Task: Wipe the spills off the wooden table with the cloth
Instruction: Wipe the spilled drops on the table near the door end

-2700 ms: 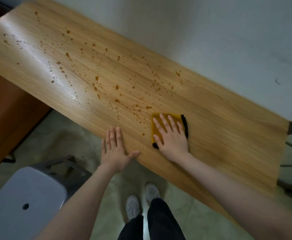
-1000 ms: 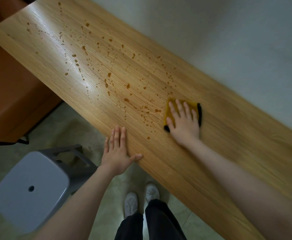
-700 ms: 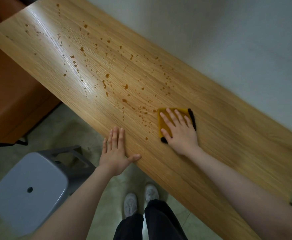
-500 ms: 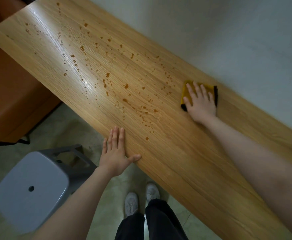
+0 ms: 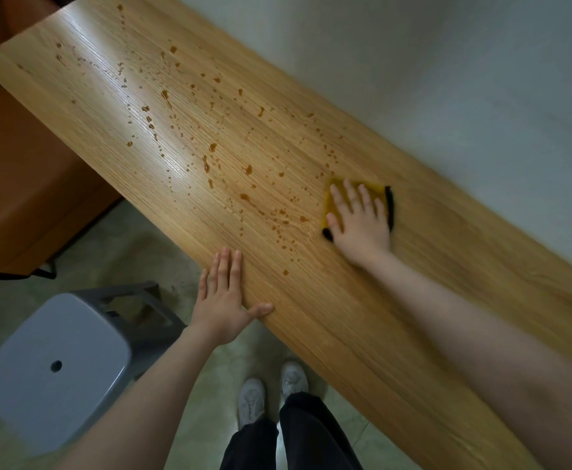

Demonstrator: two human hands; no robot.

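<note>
A long wooden table (image 5: pixel 430 266) runs diagonally from upper left to lower right along a pale wall. Brown spill drops (image 5: pixel 210 157) are scattered over its left and middle part. A folded yellow cloth with a black edge (image 5: pixel 381 193) lies flat on the table at the right end of the spills. My right hand (image 5: pixel 359 222) presses on the cloth with straight, spread fingers and covers most of it. My left hand (image 5: pixel 225 300) rests flat on the table's near edge, fingers straight, thumb out.
A grey plastic stool (image 5: pixel 54 364) stands on the floor at lower left, close to the table's near edge. Brown furniture (image 5: pixel 16 184) sits at the left beyond the table. My feet in white shoes (image 5: pixel 271 391) stand on the floor below the table edge.
My right hand slid the cloth away to the wall side of the table, then back toward me and left to the middle. My left hand has stayed in place.
</note>
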